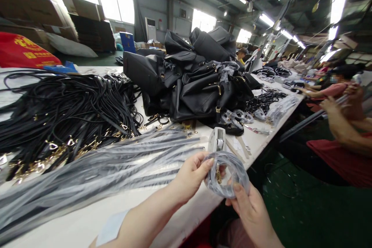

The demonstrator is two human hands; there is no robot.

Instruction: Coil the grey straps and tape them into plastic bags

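Note:
My left hand (190, 176) and my right hand (250, 207) both grip a coiled strap (229, 174) wrapped in clear plastic, with a gold clasp showing inside the coil. I hold it over the near edge of the white table (87, 221). The left fingers pinch the coil's left side, and the right thumb presses its lower edge. A tape dispenser (217, 139) stands on the table just behind the coil.
Long plastic-sleeved straps (101, 166) lie across the table at left. Behind them is a heap of bare black straps (64, 112). Black handbags (192, 81) are piled in the middle, with wrapped coils (241, 116) beside them. Another person's arms (340, 124) work at right.

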